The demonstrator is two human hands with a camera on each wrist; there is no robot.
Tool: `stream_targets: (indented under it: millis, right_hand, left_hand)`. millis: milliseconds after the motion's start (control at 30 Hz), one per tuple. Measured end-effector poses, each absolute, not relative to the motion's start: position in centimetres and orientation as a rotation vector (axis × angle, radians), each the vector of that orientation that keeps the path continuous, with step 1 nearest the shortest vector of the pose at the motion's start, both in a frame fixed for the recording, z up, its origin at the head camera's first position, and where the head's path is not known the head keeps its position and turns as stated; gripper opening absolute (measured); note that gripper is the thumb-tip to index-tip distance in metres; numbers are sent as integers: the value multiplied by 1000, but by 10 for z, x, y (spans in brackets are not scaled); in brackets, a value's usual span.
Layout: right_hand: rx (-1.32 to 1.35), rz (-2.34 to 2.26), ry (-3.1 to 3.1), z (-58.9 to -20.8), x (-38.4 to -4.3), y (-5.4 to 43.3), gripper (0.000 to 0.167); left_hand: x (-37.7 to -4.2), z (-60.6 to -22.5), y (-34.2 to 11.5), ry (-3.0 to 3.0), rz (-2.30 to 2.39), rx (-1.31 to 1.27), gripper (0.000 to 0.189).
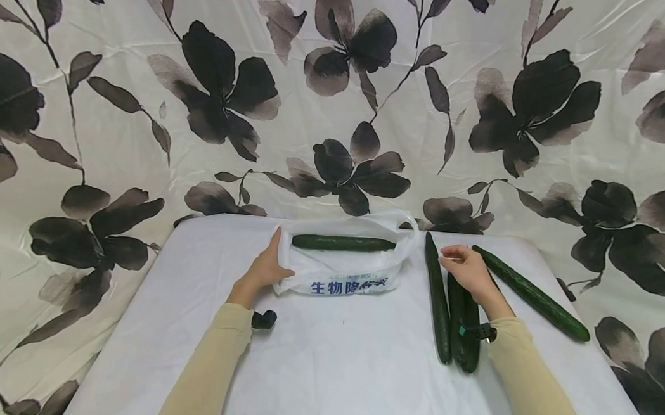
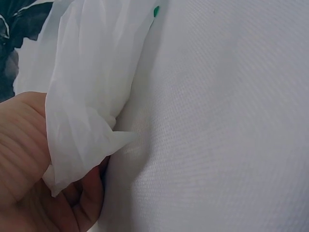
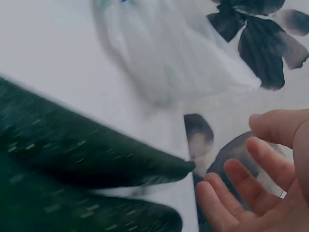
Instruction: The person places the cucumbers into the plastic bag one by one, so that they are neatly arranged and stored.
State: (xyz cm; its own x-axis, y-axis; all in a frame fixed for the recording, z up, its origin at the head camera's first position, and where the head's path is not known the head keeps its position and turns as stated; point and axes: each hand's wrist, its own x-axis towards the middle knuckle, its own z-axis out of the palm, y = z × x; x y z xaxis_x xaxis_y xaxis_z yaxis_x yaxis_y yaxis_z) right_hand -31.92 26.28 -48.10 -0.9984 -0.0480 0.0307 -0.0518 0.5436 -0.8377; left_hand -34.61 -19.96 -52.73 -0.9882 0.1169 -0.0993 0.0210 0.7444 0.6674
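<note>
Left hand (image 1: 268,268) gripping the bag (image 1: 344,273) edge — one cucumber (image 1: 343,243) inside, right hand (image 1: 467,271) open, empty, over three cucumbers (image 1: 458,317) on the table (image 1: 334,372).

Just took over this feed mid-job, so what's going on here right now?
A person is working with cucumbers and a white plastic bag on a white-covered table. The left hand grips the bag's left edge; one cucumber lies in its open mouth. The right hand, fingers loosely open, hovers over the cucumbers on the table to the right of the bag, holding nothing.
</note>
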Motion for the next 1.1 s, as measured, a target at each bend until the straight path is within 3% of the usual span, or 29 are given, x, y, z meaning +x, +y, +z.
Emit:
stream_targets:
  millis: [300,867,1100]
  right_hand:
    - [35,1227,-2865,-490,-299,272,35]
    - [3,1163,-3070,-484,-256,274,66]
    - [29,1305,-3053,-496,-255,260,69]
  left_hand:
    - [-344,-526,-199,2807,1089,103,118]
    - [-345,-529,-199,2818,1094,99,119]
    - [-343,-528,-198,2825,1062,77,117]
